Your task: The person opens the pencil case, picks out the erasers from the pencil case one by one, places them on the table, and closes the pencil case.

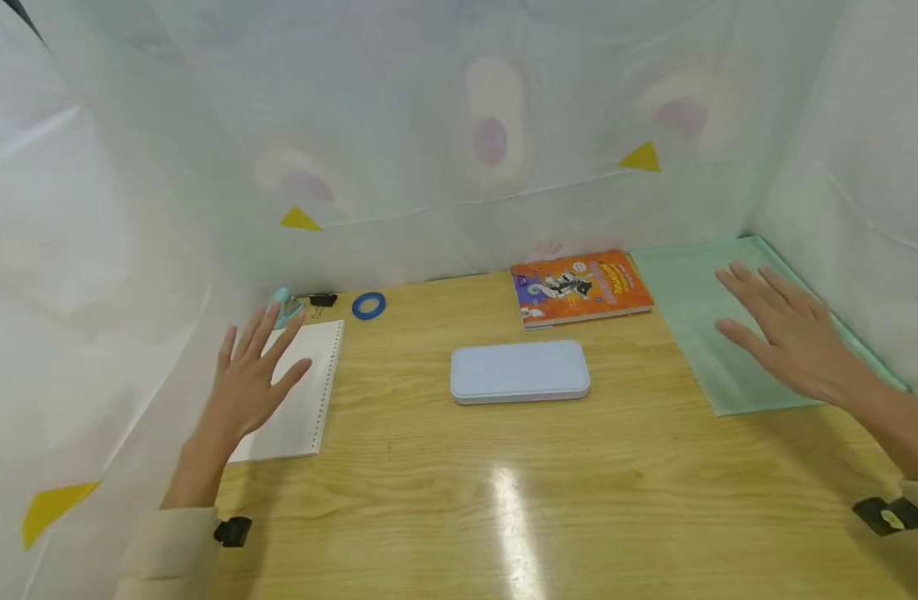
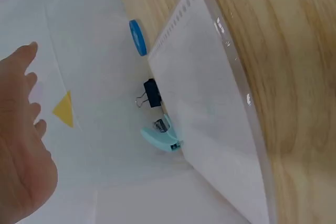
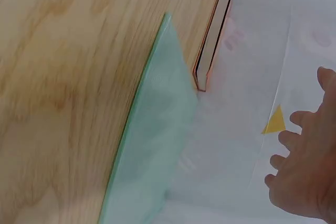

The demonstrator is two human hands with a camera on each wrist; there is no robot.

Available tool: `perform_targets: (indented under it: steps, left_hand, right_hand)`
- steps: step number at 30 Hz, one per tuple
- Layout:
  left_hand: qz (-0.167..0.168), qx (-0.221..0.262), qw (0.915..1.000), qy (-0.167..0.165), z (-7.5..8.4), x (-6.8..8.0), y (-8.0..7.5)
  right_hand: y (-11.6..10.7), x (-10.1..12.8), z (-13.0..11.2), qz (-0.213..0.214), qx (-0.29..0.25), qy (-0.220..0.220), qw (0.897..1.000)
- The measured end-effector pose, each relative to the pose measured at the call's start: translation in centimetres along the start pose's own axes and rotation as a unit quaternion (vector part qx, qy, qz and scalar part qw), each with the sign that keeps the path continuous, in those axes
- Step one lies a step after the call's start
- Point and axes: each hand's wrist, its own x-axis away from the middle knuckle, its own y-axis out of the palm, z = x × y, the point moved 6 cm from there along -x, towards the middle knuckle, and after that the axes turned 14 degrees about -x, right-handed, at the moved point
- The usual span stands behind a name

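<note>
My left hand hovers with spread, straight fingers over a white loose-leaf pad at the table's left side, holding nothing. In the left wrist view the left hand is clear of the pad. My right hand is spread flat above a translucent green folder at the right, also holding nothing. The right wrist view shows the right hand raised off the green folder. A pale blue flat case lies mid-table between the hands.
An orange comic-style book lies at the back next to the folder. A blue tape ring, a black binder clip and a small teal stapler-like tool sit at the back left. White plastic sheeting walls the wooden table.
</note>
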Motion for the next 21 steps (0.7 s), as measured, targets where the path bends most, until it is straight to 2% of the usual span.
perform_targets:
  steps: [2, 3, 6, 8, 10, 14, 17, 21]
  left_hand:
    - [0.006, 0.063, 0.9980, -0.005, 0.1, 0.0, 0.3]
    - [0.009, 0.097, 0.9952, -0.006, 0.2, 0.0, 0.5]
    - [-0.014, 0.183, 0.9829, -0.013, 1.2, -0.3, 1.2]
    - [-0.044, 0.219, 0.9747, -0.015, 2.3, -0.6, 1.8]
    - [-0.072, 0.239, 0.9682, -0.009, 3.7, -0.9, 2.3]
    - [-0.097, 0.262, 0.9598, 0.023, 7.0, -2.0, 3.2]
    - [-0.111, 0.277, 0.9531, 0.049, 9.6, -3.1, 3.7]
    - [-0.131, 0.299, 0.9419, 0.077, 12.8, -4.6, 4.7]
  right_hand:
    - [0.8, -0.1, -0.6, -0.022, -0.084, 0.011, 0.996]
    - [1.2, -0.1, -1.0, -0.038, -0.127, 0.021, 0.991]
    - [2.8, 0.1, -1.9, -0.097, -0.233, 0.074, 0.965]
    - [3.9, 0.2, -2.4, -0.125, -0.275, 0.109, 0.947]
    - [5.1, 0.1, -3.0, -0.140, -0.299, 0.124, 0.936]
    - [7.7, -0.9, -4.4, -0.153, -0.335, 0.120, 0.922]
    - [9.7, -2.1, -5.7, -0.163, -0.352, 0.108, 0.916]
    - [12.0, -3.8, -7.4, -0.170, -0.362, 0.079, 0.913]
